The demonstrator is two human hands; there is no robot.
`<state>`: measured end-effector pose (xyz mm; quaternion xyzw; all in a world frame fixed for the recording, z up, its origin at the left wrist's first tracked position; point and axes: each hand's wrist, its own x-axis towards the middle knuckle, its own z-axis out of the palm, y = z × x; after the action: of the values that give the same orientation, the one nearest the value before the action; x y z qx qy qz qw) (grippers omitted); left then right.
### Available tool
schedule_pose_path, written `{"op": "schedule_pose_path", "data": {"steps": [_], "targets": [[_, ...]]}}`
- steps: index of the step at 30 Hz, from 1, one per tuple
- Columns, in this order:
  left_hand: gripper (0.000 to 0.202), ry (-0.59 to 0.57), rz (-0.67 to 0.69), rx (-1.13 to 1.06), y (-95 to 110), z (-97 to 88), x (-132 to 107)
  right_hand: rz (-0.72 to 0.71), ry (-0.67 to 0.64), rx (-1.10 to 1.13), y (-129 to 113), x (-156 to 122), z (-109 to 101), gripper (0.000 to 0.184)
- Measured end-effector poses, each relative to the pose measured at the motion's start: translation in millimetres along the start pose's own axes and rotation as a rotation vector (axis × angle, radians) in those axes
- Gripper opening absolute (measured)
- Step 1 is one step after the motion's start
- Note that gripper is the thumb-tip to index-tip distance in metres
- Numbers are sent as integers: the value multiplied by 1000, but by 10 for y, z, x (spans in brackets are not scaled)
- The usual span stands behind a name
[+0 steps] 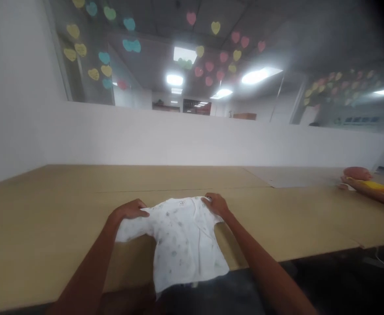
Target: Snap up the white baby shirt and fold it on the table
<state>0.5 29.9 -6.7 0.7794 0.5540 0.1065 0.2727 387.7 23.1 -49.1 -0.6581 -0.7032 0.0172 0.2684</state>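
Forearms [89,267], left grip [128,210], right grip [218,204], all bare

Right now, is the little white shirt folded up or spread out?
The white shirt is spread out: its front shows wide, and one sleeve reaches out sideways by the left hand.

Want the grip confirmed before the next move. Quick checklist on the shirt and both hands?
1. Left hand gripping the white shirt: ok, on the left sleeve near the shoulder.
2. Right hand gripping it: ok, at the opposite shoulder.
3. Left sleeve spread outward: ok.
4. Right sleeve fully extended: cannot tell, hand and forearm hide part.
5. Hem within the table outline: not ok, extends past the front edge.
6. Doll-like figure clear of shirt: ok, far right.
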Motion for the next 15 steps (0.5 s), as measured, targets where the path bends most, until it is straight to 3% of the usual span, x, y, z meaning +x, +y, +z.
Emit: {"op": "schedule_pose_path", "data": {"steps": [2, 6, 11, 15], "targets": [[33, -58, -28, -4, -145, 60, 162, -22, -36, 8, 37, 138, 264, 28], [23, 31, -98, 2, -371, 175, 268, -29, -69, 17, 159, 294, 600, 34], [16, 165, -175, 75, -461, 167, 411, -1, -87, -10, 290, 459, 758, 39], [21, 245, -140, 145, -531, 214, 554, -1, -52, -22, 335, 504, 809, 41]]}}
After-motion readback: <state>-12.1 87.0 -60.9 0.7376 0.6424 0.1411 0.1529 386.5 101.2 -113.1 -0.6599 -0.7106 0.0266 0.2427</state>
